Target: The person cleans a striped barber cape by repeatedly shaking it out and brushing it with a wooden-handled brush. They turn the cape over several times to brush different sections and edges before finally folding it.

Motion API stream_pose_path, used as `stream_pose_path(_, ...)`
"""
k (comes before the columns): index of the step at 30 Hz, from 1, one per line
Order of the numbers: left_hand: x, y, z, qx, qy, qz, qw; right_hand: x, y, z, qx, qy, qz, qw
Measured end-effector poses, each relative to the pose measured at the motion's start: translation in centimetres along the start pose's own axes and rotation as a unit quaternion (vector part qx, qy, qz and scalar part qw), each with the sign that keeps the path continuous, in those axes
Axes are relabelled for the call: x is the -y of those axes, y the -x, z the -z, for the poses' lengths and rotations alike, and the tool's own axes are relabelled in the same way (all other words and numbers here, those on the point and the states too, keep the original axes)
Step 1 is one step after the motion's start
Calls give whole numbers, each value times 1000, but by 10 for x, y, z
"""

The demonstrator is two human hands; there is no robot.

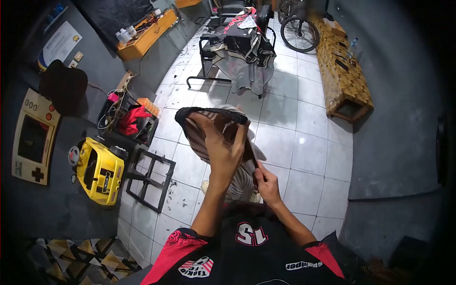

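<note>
In front of my chest I hold a brown-and-pale striped cloth item (195,141) with a thick dark edge; its exact kind I cannot make out. My left hand (222,148) is spread across its upper part, thumb and fingertips gripping the dark edge on two sides. Lower down and to the right, my right hand (268,184) is closed on the item's right edge. Some striped fabric (237,186) hangs below, between my forearms. How far the fingers wrap around the cloth is partly hidden.
A barber-type chair (237,40) draped with cloth stands ahead. A woven-pattern bench (342,66) runs along the right wall, near a bicycle wheel (299,34). At left are a yellow toy car (99,173), a black metal frame (151,179) and a wooden wall shelf (147,35).
</note>
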State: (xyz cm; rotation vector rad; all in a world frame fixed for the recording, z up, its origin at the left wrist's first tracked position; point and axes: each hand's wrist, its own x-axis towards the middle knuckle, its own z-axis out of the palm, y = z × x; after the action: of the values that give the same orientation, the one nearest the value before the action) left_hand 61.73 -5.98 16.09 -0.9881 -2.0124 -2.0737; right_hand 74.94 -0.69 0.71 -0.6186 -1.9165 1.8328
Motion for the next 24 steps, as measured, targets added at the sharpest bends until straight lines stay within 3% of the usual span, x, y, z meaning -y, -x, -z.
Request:
stream_pose_path(2, 6, -2, 2, -44, 52, -1, 998, -40, 0, 12, 43, 210, -2, 977)
stream_pose_path(4, 0, -7, 7, -74, 53, -12, 996, -102, 9, 33, 109, 326, -115, 932)
stream_pose_path(6, -1, -11, 9, -93, 51, -9, 994, -168, 23, 56, 94, 367, -122, 917)
stream_pose_path(9, -2, -11, 10, -98, 36, 11, 994, -174, 25, 71, 6, 378, -151, 913)
stream_pose_path(11, 0, -10, 7, -89, 50, 47, 994, -150, 12, 74, -64, 327, -134, 933)
stream_pose_path(14, 1, -12, 5, -61, 23, 10, 998, -95, -9, 65, -127, 170, -140, 967)
stream_pose_path(17, -3, -11, 0, -61, 27, 54, 996, 4, -14, 33, -152, -77, -8, 985)
stream_pose_path(19, -3, -10, -3, -56, 27, 77, 995, 49, -11, 17, -108, -182, 71, 975)
stream_pose_path(20, -2, -9, -4, -53, 32, 83, 995, 62, -7, 17, -48, -212, 65, 974)
stream_pose_path(22, -1, -7, -4, -49, 30, 73, 996, 72, 1, 1, -25, -276, 19, 961)
stream_pose_path(24, 1, -6, -4, -47, 15, 41, 998, 39, 2, -2, 53, -83, -15, 995)
